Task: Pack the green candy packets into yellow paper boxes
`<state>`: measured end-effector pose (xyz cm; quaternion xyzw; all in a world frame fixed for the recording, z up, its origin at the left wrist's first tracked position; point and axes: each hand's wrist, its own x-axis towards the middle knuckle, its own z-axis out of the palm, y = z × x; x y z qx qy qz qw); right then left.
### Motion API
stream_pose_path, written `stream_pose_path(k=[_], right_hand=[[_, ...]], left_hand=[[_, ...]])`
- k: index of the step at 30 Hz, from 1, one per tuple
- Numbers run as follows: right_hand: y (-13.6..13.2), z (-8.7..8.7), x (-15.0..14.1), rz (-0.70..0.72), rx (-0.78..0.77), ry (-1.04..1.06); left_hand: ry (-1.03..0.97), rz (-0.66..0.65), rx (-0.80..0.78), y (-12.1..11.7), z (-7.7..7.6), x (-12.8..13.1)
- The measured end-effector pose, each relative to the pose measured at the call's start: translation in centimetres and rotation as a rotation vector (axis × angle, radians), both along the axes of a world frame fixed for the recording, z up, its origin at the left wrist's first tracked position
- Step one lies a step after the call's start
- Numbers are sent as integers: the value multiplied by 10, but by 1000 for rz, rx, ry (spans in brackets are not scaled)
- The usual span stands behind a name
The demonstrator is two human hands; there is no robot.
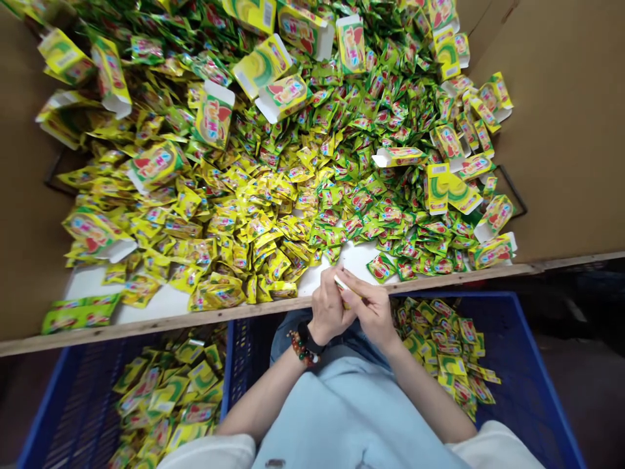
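Left wall: a brown cardboard panel [29, 195] stands along the left side of the surface, with a dark wire frame [58, 172] just inside it.

Left crate: a blue plastic crate [63, 404] sits below the wooden edge, holding a loose heap of yellow-green sachets [166, 397].

Left hand: the left hand [328, 311] is raised above the wooden edge, its fingers [326, 286] curled closed and pinching the held item from the left. A black wristband [308, 337] and a beaded bracelet [301, 349] circle the wrist.

Held item: a small pale strip [342, 283] sits between the two hands, just over the wooden edge. It is too small and too covered to identify.

Right hand: the right hand [372, 311] lies just beside the left, its fingers [355, 291] nearly closed on the strip from the right.

Right crate: a second blue plastic crate [527, 384] holds more sachets [439, 345], right under the right forearm.

Surface: a white board [88, 283] with a wooden edge [146, 323] carries a wide spread of foil sachets [234, 221] and opened printed cartons [213, 116].

Room: a light-blue top [342, 417] and white sleeves [209, 453] fill the foreground, with dark floor [590, 404] to the right.
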<state>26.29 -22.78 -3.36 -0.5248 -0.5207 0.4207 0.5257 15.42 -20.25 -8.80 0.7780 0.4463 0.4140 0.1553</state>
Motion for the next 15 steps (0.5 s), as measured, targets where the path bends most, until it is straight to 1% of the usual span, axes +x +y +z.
stream_pose_path(k=[2,3,7,10,12,15], right_hand=[[2,0,-1,-74,3,-81],[4,1,-1,-85,2,-109],[7,0,5,13,52,-185],[5,-5,6,94,171,-279],[4,-9,1,119,244,-343],[-2,-8,-3,100,257,-412]], left_hand=[[0,4,-12,0,1,0],[-5,9,-22,0,1,0],[-13,30,-26,-1,-1,0],[-16,49,-42,-2,-4,-1],[-28,32,-54,-2,-4,-2],[-67,-44,-50,0,2,-5]])
